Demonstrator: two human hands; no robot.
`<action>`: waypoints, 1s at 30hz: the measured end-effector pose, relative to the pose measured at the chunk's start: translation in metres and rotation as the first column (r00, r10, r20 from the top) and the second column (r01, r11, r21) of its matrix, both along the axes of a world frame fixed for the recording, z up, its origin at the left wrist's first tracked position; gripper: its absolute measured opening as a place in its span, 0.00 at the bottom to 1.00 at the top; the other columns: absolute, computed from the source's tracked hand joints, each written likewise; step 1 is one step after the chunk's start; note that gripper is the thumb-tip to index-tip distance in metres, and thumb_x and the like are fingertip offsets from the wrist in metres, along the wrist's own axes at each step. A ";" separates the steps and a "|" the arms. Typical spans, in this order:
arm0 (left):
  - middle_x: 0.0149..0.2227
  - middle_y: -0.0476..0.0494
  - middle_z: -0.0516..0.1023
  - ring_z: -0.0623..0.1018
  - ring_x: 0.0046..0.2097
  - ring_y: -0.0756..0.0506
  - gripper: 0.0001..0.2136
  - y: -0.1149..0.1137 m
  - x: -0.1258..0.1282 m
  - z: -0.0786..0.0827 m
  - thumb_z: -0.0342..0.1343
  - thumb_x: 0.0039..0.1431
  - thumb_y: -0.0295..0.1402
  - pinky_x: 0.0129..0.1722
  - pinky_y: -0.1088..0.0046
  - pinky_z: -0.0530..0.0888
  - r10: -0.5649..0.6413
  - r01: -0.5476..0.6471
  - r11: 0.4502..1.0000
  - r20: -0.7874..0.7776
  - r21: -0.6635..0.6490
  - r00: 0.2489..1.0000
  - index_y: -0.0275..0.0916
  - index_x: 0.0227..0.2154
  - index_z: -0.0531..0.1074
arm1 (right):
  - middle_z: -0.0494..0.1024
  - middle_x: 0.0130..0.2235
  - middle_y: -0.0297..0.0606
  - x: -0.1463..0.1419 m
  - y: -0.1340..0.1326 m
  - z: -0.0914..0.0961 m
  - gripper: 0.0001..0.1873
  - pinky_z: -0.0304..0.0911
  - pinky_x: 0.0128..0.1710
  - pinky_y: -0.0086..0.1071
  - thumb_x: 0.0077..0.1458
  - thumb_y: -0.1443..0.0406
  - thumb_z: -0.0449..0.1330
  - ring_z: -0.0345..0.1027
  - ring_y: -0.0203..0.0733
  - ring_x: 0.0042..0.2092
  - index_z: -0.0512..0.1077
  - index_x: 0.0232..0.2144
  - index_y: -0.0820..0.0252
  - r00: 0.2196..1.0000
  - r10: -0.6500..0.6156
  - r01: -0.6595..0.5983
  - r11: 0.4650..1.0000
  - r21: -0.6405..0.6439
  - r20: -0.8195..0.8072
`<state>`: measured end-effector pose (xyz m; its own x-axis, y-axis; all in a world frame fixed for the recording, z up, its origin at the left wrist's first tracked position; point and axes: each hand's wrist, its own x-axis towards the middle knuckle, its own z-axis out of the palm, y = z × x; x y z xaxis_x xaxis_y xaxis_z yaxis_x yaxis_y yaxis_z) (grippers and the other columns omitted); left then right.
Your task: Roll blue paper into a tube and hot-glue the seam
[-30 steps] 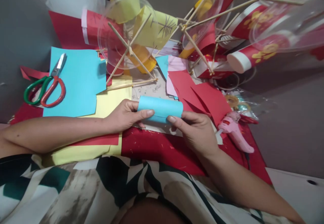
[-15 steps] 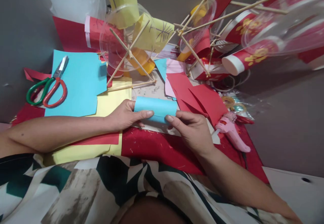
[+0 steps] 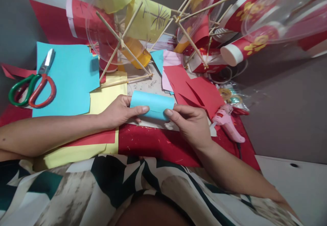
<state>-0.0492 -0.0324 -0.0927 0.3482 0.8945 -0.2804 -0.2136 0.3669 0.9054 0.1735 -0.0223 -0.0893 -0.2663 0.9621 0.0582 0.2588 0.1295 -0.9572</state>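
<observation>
A light-blue paper tube (image 3: 153, 100) lies sideways between my hands, with a seam line along its near side. My left hand (image 3: 122, 111) grips its left end, thumb pressed flat near the seam and fingers behind, partly hidden. At the other end, my right hand (image 3: 190, 122) is closed on the paper, its thumb tip on the seam and forefinger at the rim. Both hands are just above the front of the pale board (image 3: 136, 77). Closest to my right hand is a pink glue gun (image 3: 230, 125), resting on the red cloth.
Scissors (image 3: 42, 86) with green and red handles lie on a blue sheet (image 3: 68, 72) at left. Behind stands a stick frame (image 3: 122, 42) with clear discs and paper cups. Red paper pieces (image 3: 201, 89) lie right of the board, near a bag of tape rolls (image 3: 233, 96).
The view has shifted, so the whole scene sits further left and slightly higher. Both hands keep hold of the blue tube in nearly the same grip.
</observation>
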 end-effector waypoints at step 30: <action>0.29 0.51 0.80 0.78 0.26 0.54 0.12 -0.001 0.001 0.004 0.71 0.47 0.37 0.27 0.81 0.79 0.117 -0.116 0.976 0.007 0.187 0.993 0.34 0.30 0.80 | 0.74 0.19 0.29 0.006 0.008 -0.012 0.13 0.64 0.25 0.27 0.49 0.55 0.70 0.67 0.33 0.22 0.78 0.24 0.57 0.983 -0.084 0.071 0.994 -0.088 -0.163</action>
